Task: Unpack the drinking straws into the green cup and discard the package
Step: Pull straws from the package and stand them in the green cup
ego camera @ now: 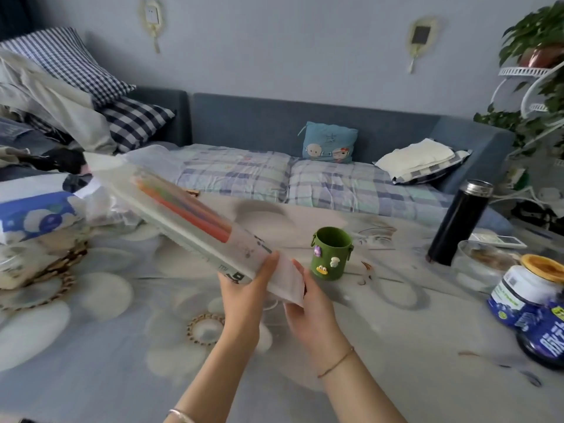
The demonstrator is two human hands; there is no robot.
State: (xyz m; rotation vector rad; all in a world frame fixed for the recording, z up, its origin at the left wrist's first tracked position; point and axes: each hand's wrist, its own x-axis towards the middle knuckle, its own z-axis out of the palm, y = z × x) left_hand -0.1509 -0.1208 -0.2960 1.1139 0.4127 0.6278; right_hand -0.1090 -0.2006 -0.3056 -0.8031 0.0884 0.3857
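The straw package (186, 209) is held slanted above the desk (91, 331), its far end raised to the left, with the coloured straws (189, 209) seen through the clear film. Its near end is clamped by the left hand (247, 288) from beneath and by the right hand (308, 303) at the white flap (287, 279); whether the seal is already open cannot be told through the blur. The flap is best peeled while the pack is kept steady. The green cup (331, 253) stands just to the right, empty as far as can be seen.
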